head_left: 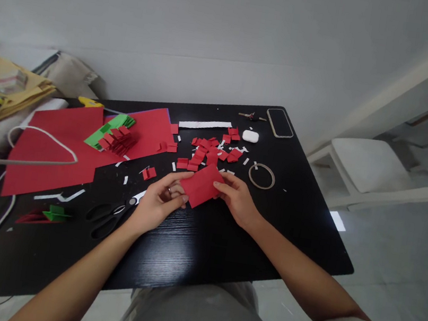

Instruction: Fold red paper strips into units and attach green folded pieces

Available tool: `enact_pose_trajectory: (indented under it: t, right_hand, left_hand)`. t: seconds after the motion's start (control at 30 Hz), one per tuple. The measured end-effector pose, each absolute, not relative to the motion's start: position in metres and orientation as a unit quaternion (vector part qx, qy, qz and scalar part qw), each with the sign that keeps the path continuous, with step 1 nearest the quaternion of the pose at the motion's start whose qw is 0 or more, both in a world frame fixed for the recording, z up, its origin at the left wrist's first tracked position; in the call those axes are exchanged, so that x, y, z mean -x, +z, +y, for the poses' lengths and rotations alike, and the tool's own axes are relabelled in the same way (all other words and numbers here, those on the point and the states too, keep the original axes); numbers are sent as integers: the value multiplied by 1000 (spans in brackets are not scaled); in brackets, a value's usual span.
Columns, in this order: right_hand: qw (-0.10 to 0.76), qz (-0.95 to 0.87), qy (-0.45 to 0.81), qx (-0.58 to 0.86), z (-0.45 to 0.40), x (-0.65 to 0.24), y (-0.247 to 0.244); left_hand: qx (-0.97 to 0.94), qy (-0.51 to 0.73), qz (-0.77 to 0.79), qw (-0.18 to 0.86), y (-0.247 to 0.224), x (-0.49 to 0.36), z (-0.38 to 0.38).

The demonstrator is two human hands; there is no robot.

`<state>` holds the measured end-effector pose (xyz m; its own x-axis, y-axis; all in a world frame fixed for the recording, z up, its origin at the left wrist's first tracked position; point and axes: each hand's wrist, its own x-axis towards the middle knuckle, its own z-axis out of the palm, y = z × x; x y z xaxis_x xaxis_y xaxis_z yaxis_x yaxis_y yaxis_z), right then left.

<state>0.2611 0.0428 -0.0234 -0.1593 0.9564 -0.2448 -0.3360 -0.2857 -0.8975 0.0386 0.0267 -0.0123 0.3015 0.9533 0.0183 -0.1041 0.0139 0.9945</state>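
A piece of red paper [202,186] is held up between both hands, just over the black table. My left hand [162,198] pinches its left edge, thumb in front and fingers behind; a ring shows on one finger. My right hand [237,197] grips the right edge between thumb and fingers. Right behind the sheet lies a heap of small folded red paper pieces [199,155] among white scraps. Black-handled scissors [111,216] lie beside my left hand, their blades partly covered by it.
Large red sheets [54,153] cover the table's left side, with folded green paper [111,129] on top. A white strip [205,125], earbud case [250,136], keys [252,116], phone [279,123] and tape ring [261,176] lie farther back. White cables [10,205] cross the left edge.
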Motion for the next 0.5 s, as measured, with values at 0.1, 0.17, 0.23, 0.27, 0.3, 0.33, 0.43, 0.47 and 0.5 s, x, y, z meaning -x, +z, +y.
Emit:
enact_pose_trajectory:
  t: [0.1, 0.17, 0.23, 0.27, 0.3, 0.33, 0.43, 0.47, 0.5]
  right_hand:
    - [486, -383, 651, 439, 42, -261, -24]
    - [492, -421, 619, 444, 41, -261, -25]
    - [490, -456, 596, 444, 40, -260, -25]
    - [485, -471, 591, 441, 39, -260, -25]
    - [478, -483, 590, 436, 38, -260, -26]
    - [470, -494, 591, 430, 37, -259, -26]
    - [452, -529, 585, 417, 35, -257, -28]
    - [447, -542, 577, 417, 34, -257, -28]
    - [441, -555, 566, 420, 33, -257, -28]
  left_hand:
    - [-561, 447, 401, 570, -13, -39, 26]
    - [-585, 447, 420, 531, -15, -38, 26]
    - [-618, 450, 443, 468, -18, -37, 27]
    - [-639, 450, 451, 431, -19, -36, 28]
    - [-663, 448, 453, 394, -20, -36, 29]
    - [-687, 445, 449, 360, -20, -35, 29]
    - [-744, 434, 420, 286, -19, -35, 31]
    - [-755, 431, 413, 270, -19, -35, 31]
    - [-763, 429, 410, 257, -18, -35, 31]
